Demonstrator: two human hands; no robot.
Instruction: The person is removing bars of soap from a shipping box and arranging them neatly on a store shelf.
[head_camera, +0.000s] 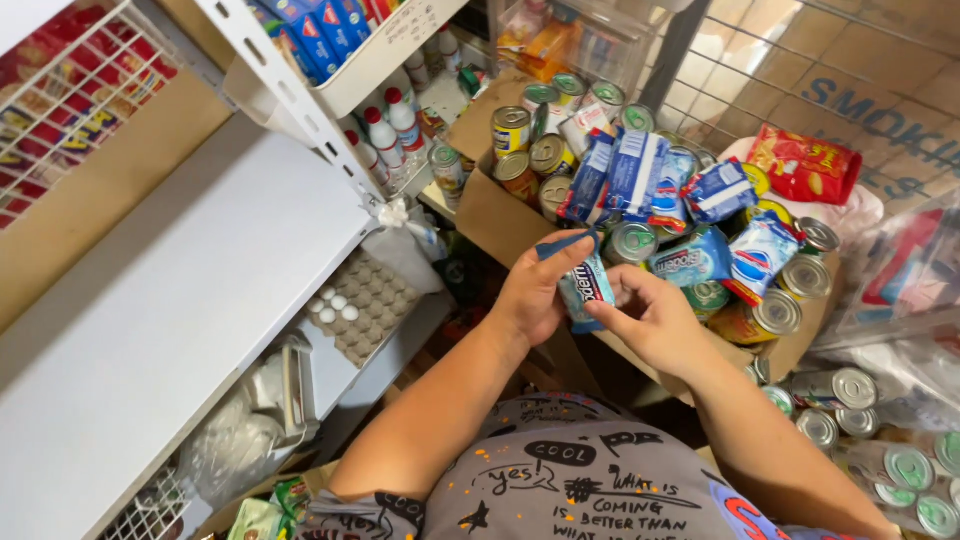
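I see my left hand (530, 295) clamped on a small blue plastic snack packet (585, 288), long axis upright. At its 3 o'clock my right hand (650, 320) pinches the same packet. The open cardboard box of tins and packets (480, 215) lies at 12 o'clock.

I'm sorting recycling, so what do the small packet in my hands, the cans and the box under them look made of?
The packet looks like glossy plastic film, crinkled and shiny. The cans appear metal, with bright ringed lids. The box looks like plain brown cardboard, matte with a folded flap.
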